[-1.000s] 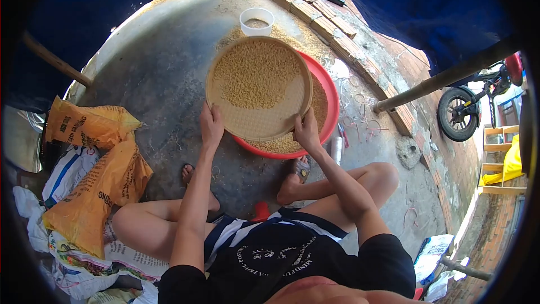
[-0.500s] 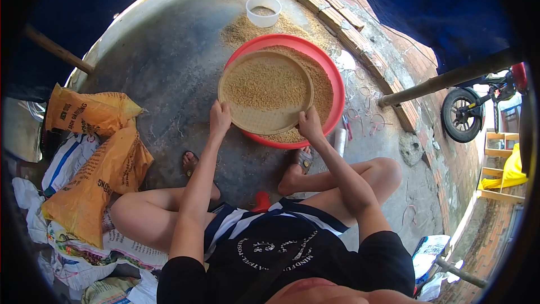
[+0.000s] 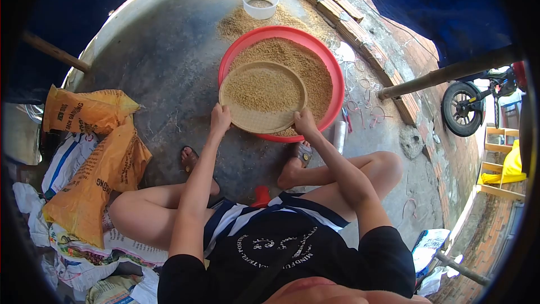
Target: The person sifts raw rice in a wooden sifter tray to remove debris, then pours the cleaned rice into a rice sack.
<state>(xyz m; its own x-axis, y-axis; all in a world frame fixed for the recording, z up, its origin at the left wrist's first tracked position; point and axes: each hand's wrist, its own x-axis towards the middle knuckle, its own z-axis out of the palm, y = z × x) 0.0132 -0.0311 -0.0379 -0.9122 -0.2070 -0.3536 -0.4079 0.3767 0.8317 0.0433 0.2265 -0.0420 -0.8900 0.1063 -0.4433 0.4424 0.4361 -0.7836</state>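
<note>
A round woven winnowing basket (image 3: 247,122) is held over the near part of a wide red basin (image 3: 337,73). Brown grain (image 3: 261,93) lies spread across the basket, with a bare strip along its near side. My left hand (image 3: 220,119) grips the basket's rim at the near left, fingers closed around it. At the near right, my right hand (image 3: 305,122) is closed on the same rim. More grain (image 3: 306,59) fills the basin; the basket hides its near left part.
Beyond the basin stands a white plastic tub (image 3: 260,11) beside loose grain on the floor. Orange sacks (image 3: 95,180) lie at my left. On the right are a bamboo pole (image 3: 444,79), a row of bricks (image 3: 360,45), red-handled pliers (image 3: 347,118) and a motorbike wheel (image 3: 462,110).
The basket looks smaller, apparently lower and flatter over the basin, and more of the basin's grain shows behind it. The grain on it has shifted slightly. Both hands keep their hold.
</note>
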